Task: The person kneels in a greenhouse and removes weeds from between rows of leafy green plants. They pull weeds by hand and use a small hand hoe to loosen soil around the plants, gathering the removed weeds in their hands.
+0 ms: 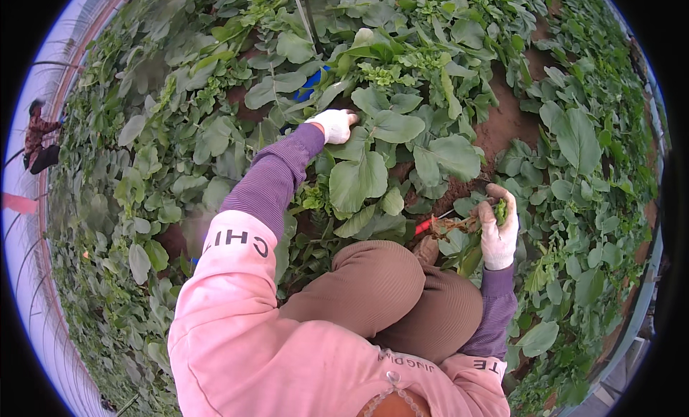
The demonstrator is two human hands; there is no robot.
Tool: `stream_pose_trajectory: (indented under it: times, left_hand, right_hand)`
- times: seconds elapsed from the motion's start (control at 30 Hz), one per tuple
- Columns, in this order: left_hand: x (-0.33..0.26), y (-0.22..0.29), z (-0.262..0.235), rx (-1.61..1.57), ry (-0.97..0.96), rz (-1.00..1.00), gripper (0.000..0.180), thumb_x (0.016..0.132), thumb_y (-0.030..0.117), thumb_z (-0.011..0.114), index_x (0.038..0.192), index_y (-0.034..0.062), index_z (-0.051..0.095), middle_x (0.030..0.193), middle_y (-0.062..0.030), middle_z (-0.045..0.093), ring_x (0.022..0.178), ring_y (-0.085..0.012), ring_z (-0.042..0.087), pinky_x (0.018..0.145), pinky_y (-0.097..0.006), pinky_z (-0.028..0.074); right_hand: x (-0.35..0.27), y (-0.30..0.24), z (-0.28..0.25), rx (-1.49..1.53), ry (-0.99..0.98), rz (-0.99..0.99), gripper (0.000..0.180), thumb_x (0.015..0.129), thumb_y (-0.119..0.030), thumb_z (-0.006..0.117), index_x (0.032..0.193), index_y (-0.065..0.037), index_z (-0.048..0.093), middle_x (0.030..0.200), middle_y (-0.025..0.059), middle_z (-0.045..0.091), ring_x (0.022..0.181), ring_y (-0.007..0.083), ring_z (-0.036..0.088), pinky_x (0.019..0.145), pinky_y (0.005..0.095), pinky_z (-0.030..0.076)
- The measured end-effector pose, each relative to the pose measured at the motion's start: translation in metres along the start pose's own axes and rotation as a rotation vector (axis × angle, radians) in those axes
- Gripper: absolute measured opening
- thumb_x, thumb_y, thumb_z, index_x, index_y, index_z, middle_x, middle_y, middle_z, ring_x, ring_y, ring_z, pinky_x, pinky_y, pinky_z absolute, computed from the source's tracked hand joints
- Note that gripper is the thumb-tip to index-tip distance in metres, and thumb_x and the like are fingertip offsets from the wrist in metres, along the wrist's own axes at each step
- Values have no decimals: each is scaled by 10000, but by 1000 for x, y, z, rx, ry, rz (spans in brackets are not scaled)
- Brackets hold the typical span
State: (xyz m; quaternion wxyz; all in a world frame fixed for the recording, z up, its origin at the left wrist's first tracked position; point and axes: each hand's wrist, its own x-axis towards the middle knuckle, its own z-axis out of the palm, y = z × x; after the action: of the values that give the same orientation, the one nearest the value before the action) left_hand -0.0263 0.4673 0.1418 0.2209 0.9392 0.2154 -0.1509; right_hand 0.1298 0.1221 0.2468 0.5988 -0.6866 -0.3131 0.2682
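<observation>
My left hand (336,125), in a white glove with soiled fingertips, reaches forward into the leafy plants. Its fingers are curled beside a broad-leaved green plant (391,126); what they hold, if anything, is hidden by the leaves. On the right, near my knee, my right hand (500,230) wears a matching glove with brown, dirty fingers. Those fingers are closed on a bunch of green and withered leaves (471,230). A red-handled tool (425,225) lies low between my knees and that hand, its other end unclear among the leaves.
Dense green plants (172,166) surround me, with bare brown soil (506,123) to the front right. A blue object (311,84) sits among leaves beyond my left hand. My bent knees (380,273) are close in. Another person (39,137) is far left by the plastic wall (32,273).
</observation>
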Motion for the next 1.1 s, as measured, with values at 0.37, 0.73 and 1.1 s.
stream_pose_trajectory:
  times: [0.37, 0.73, 1.1]
  left_hand:
    - [93, -36, 28, -123, 116, -260, 426, 815, 293, 512, 1186, 83, 498, 1260, -195, 448, 1031, -330, 548, 842, -379, 454]
    - [46, -34, 10, -173, 150, -241, 306, 732, 104, 458, 997, 16, 582, 1005, -161, 596, 948, -376, 555, 822, -418, 451]
    - [-111, 51, -72, -517, 142, 415, 405, 743, 100, 556, 1139, 13, 549, 1107, -192, 504, 978, -353, 528, 841, -377, 439]
  right_hand:
    - [27, 58, 9, 134, -38, 385, 291, 851, -55, 528, 1131, -10, 462, 814, 23, 537, 689, 82, 543, 606, 206, 455]
    - [31, 66, 7, 161, -9, 374, 311, 852, -58, 532, 1145, 0, 447, 806, 33, 543, 675, 69, 511, 555, 212, 447]
    - [38, 35, 19, -87, -95, 28, 336, 775, -14, 599, 1100, 3, 515, 1031, 134, 567, 898, 197, 572, 786, 292, 462]
